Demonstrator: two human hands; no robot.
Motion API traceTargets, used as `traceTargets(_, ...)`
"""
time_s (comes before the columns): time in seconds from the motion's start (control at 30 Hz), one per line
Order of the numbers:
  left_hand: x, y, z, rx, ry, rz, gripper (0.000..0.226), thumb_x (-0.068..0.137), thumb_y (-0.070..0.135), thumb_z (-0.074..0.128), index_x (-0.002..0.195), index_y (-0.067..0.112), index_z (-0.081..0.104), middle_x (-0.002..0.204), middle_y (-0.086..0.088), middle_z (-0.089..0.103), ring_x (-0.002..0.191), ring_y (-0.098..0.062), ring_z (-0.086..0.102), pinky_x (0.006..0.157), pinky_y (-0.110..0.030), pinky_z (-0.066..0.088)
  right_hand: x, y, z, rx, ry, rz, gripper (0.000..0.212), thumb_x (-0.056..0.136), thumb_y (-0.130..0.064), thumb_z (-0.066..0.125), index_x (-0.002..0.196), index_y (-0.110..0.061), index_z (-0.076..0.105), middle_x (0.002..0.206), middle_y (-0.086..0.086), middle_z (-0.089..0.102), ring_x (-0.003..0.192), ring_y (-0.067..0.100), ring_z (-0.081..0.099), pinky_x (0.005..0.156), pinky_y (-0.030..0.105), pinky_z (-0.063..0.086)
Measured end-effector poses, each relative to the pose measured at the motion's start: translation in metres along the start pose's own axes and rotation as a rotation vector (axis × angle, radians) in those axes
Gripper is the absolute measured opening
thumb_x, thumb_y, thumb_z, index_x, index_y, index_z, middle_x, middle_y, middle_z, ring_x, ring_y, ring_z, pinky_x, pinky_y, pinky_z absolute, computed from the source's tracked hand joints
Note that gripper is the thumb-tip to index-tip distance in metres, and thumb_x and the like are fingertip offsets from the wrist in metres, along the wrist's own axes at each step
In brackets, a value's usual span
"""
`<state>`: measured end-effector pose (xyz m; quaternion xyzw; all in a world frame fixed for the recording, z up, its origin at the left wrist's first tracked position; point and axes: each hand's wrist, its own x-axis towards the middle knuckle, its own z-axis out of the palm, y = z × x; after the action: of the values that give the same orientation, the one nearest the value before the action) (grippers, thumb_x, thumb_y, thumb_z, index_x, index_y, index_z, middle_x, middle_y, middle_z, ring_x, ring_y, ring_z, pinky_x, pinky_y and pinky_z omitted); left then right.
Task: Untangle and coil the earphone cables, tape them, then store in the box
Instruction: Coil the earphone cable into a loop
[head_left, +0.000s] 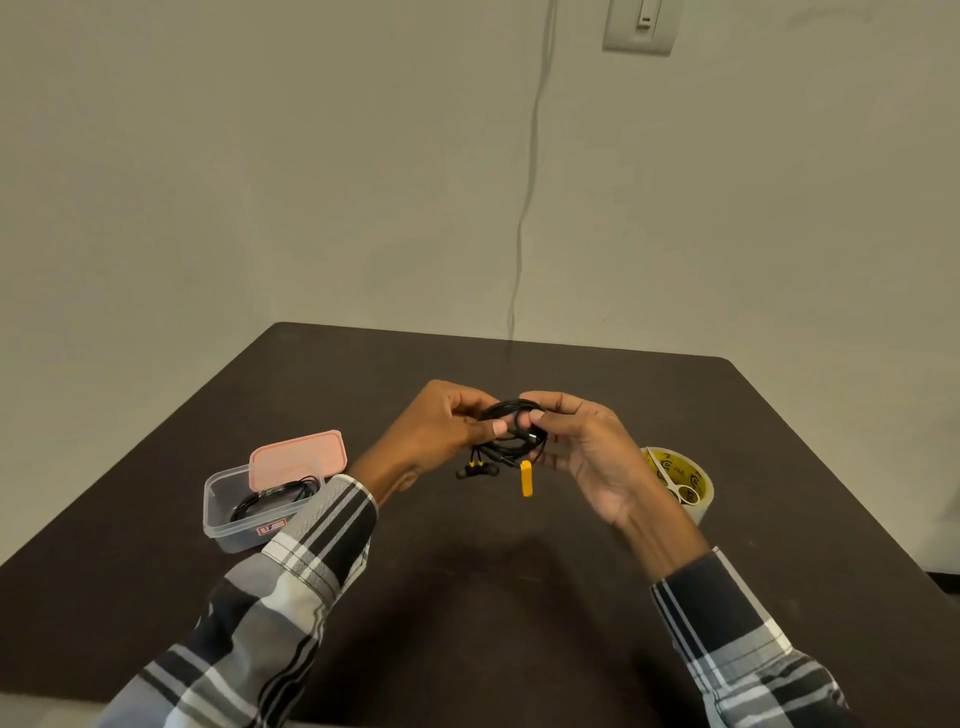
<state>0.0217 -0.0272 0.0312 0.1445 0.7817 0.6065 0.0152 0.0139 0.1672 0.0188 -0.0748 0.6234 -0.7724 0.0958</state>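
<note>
A dark worktop carries a clear box near its left edge, a black cable inside and a pink lid leaning on its rim, and a tape roll with scissors near the right edge. Above the middle, the left hand and right hand each hold a grip pinching the coiled black earphone cable.

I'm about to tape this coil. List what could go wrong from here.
1. Both the left hand and the right hand hold the earphone coil; freeing one for the tape roll may let loops spring open.
2. The dangling earbuds and yellow piece could snag or get taped in.
</note>
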Motion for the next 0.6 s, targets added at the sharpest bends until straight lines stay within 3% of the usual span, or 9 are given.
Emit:
traceTargets(0.1,-0.001,0.0,0.0,0.02,0.015,0.0,0.012,0.089,0.009,0.07,0.099,0.003,0.074,0.091,-0.014,0.076,0.081,-0.013,0.072,0.072,-0.019,0.055,0.0,0.0,0.001,-0.022,-0.024,-0.003,0.018,0.092,-0.005,0.063,0.105,-0.009,0.074,0.086,0.003,0.076,0.079,0.012,0.072,0.064,0.026,0.055)
traceTargets(0.23,-0.003,0.002,-0.001,-0.07,0.013,-0.031,0.017,0.088,0.008,0.07,0.103,-0.001,0.072,0.093,-0.017,0.075,0.083,-0.019,0.073,0.073,-0.022,0.057,0.0,0.002,0.003,-0.023,-0.032,0.008,0.017,0.092,-0.008,0.063,0.104,-0.008,0.075,0.088,0.007,0.073,0.082,0.017,0.069,0.072,0.032,0.055)
traceTargets(0.37,-0.005,0.001,0.0,-0.256,0.038,-0.057,0.019,0.089,0.005,0.068,0.105,-0.004,0.071,0.095,-0.017,0.075,0.084,-0.021,0.072,0.075,-0.029,0.059,-0.001,0.008,0.004,-0.031,-0.034,0.012,0.02,0.088,-0.005,0.066,0.106,-0.005,0.074,0.099,0.014,0.075,0.089,0.022,0.069,0.08,0.039,0.052)
traceTargets(0.47,-0.003,-0.002,0.002,-0.351,0.062,-0.087,0.019,0.088,0.007,0.068,0.104,-0.001,0.072,0.091,-0.013,0.074,0.086,-0.02,0.071,0.086,-0.038,0.058,-0.002,0.01,0.006,-0.059,-0.024,0.008,0.025,0.082,-0.007,0.074,0.107,-0.003,0.074,0.101,0.015,0.076,0.09,0.025,0.069,0.085,0.042,0.051)
traceTargets(0.6,-0.001,-0.001,0.005,-0.493,0.081,-0.099,0.018,0.09,0.008,0.065,0.103,-0.003,0.071,0.081,-0.008,0.072,0.079,-0.018,0.07,0.081,-0.035,0.059,-0.002,0.013,0.01,-0.095,-0.024,0.003,0.024,0.077,0.001,0.075,0.099,-0.011,0.076,0.087,0.007,0.073,0.087,0.026,0.063,0.082,0.043,0.046)
